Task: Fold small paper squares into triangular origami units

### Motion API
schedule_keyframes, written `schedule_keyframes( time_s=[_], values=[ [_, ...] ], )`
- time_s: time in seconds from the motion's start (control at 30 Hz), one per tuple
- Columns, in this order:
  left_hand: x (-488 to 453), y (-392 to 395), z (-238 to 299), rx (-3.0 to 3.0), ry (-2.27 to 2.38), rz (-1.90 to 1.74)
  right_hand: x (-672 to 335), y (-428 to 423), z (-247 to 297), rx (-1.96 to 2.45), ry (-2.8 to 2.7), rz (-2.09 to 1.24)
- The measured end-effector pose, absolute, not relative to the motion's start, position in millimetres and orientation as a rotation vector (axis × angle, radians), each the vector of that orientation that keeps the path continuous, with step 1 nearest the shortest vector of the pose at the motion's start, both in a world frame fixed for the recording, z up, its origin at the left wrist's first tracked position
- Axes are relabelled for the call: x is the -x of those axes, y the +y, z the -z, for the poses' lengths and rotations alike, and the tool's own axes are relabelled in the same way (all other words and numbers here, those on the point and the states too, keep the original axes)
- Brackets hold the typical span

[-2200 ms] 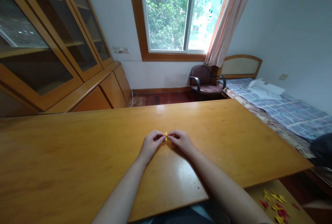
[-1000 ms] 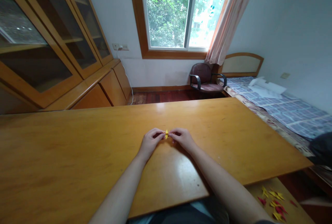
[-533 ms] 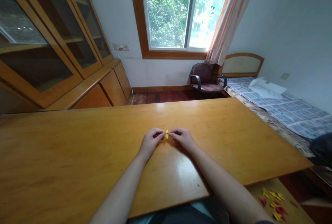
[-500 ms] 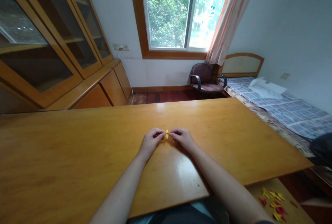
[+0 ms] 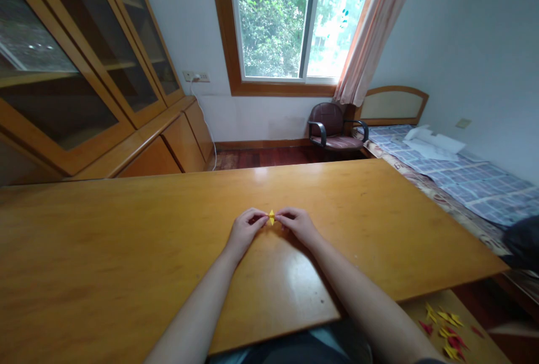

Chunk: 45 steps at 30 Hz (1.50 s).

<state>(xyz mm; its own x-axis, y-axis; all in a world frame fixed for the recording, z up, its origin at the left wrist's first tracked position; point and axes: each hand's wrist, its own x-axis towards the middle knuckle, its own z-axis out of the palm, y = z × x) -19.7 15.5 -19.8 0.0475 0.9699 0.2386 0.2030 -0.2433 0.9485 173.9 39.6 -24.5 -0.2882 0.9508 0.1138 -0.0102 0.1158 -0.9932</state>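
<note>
A small yellow folded-paper piece, which looks like an origami crane (image 5: 272, 217), is held just above the table between my two hands. My left hand (image 5: 248, 226) pinches its left end between thumb and fingertips. On the other side my right hand (image 5: 297, 223) grips the right end in the same way. Pointed tips of the paper stick out above and below the fingers. The ends inside both pinches are hidden.
The wooden table (image 5: 126, 251) spreads around my hands. Several yellow and red folded-paper cranes (image 5: 446, 330) lie on a lower surface at the right. Beyond stand a chair (image 5: 330, 128), a bed (image 5: 471, 178) and a glass-door cabinet (image 5: 84, 44).
The yellow paper has shifted very slightly between my fingertips. Both hands otherwise keep their place and their pinch.
</note>
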Motion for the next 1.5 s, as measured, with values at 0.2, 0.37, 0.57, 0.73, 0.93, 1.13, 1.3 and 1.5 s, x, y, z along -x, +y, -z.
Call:
schedule_keyframes(
  time_s=[0.2, 0.37, 0.57, 0.73, 0.93, 1.13, 1.3, 1.5],
  values=[
    [19.6, 14.7, 17.6, -1.606, 1.229, -1.243, -173.7, 40.1, 26.1, 0.959, -1.473, -1.338],
    [20.4, 14.6, 18.5, -1.621, 1.23, -1.248, -173.4, 38.9, 23.2, 0.96, -1.48, -1.341],
    [20.2, 15.2, 20.0, -1.634, 1.232, -1.23, -172.8, 38.4, 22.7, 0.95, -1.464, -1.346],
    [20.2, 15.0, 20.1, -1.641, 1.237, -1.234, -172.8, 38.7, 24.4, 0.97, -1.473, -1.328],
    [20.2, 14.7, 20.6, -1.689, 1.239, -1.246, -172.4, 39.6, 26.7, 0.956, -1.496, -1.308],
    [19.5, 14.2, 19.2, -1.695, 1.242, -1.259, -172.8, 39.5, 27.0, 0.978, -1.55, -1.243],
    [19.4, 13.7, 17.9, -1.69, 1.251, -1.263, -172.6, 40.0, 27.4, 0.98, -1.545, -1.235],
    [20.0, 14.7, 18.3, -1.695, 1.243, -1.26, -172.4, 40.6, 27.8, 0.98, -1.539, -1.231]
  ],
)
